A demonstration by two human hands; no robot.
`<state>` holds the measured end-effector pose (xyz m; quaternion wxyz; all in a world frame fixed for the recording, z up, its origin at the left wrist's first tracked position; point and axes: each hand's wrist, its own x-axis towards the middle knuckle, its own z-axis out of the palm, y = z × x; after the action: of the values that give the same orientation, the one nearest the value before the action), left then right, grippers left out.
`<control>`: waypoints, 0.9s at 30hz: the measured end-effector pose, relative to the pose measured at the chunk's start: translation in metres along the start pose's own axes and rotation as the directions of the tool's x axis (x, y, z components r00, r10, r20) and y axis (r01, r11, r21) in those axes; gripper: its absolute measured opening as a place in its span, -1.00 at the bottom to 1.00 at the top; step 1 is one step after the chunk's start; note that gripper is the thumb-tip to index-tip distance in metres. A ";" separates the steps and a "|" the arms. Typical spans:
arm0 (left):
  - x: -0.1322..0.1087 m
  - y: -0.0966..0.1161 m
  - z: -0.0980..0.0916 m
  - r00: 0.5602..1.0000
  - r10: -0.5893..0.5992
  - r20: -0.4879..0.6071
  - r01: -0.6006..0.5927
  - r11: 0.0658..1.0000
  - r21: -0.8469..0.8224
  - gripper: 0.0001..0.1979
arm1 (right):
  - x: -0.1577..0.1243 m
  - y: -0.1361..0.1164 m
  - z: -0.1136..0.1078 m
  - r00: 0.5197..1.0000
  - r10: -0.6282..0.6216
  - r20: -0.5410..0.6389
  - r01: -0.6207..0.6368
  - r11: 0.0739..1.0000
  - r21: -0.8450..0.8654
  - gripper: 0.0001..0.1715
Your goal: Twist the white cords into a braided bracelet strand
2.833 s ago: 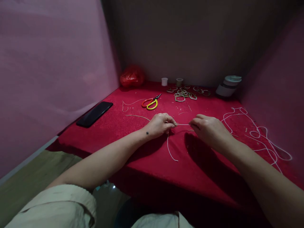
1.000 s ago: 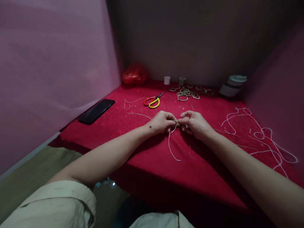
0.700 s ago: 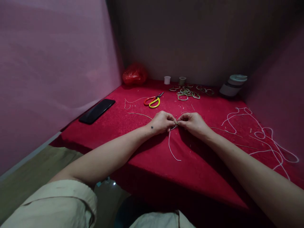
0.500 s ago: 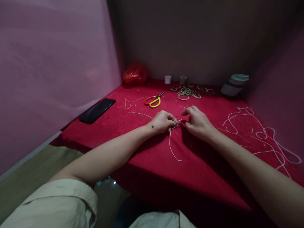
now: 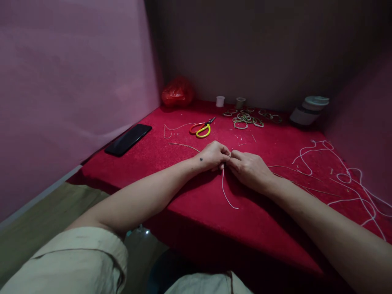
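Note:
Near the middle of the red-covered table, my left hand pinches a small piece of knotted cord, which the fingers mostly hide. My right hand meets it there, thumb and forefinger closed together at the same cord. A pale cord end hangs from between the hands and curves across the cloth toward me. Another thin cord runs out to the left from behind my left hand. Thin cords also stretch to the right behind my right wrist.
Scissors with red and yellow handles lie behind my hands. Farther back are cord loops, two small cups, a red plastic bag and a lidded container. A phone lies left; loose white cord sprawls right.
My right hand has come down and left from above the table to join my left hand at the knotted cord. Its raised fingers have closed. The whole view has shifted slightly.

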<state>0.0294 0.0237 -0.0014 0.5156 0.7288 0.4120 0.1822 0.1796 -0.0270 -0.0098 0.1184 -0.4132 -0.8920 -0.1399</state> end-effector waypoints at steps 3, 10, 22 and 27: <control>0.000 0.000 -0.001 1.000 -0.017 0.003 0.017 1.000 0.007 -0.86 | 0.001 0.001 0.002 0.999 -0.024 0.026 0.023 0.999 0.047 -0.67; -0.001 -0.002 -0.003 0.999 -0.020 0.032 0.023 0.995 -0.100 -0.93 | -0.005 0.014 -0.018 0.965 0.256 -0.060 -0.074 0.483 0.872 -0.89; -0.002 0.001 -0.004 0.996 -0.004 0.089 0.021 0.983 -0.185 -0.94 | -0.011 0.042 -0.003 0.802 0.567 0.187 -0.176 -0.075 0.982 -0.87; -0.004 0.001 -0.010 0.995 0.039 0.093 -0.028 0.993 -0.113 -0.93 | -0.009 0.040 0.002 0.831 0.532 0.164 -0.202 0.014 0.979 -0.89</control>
<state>0.0206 0.0269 0.0038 0.5713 0.7137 0.3639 0.1785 0.2162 -0.0078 -0.0088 0.5020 -0.4283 -0.5928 0.4617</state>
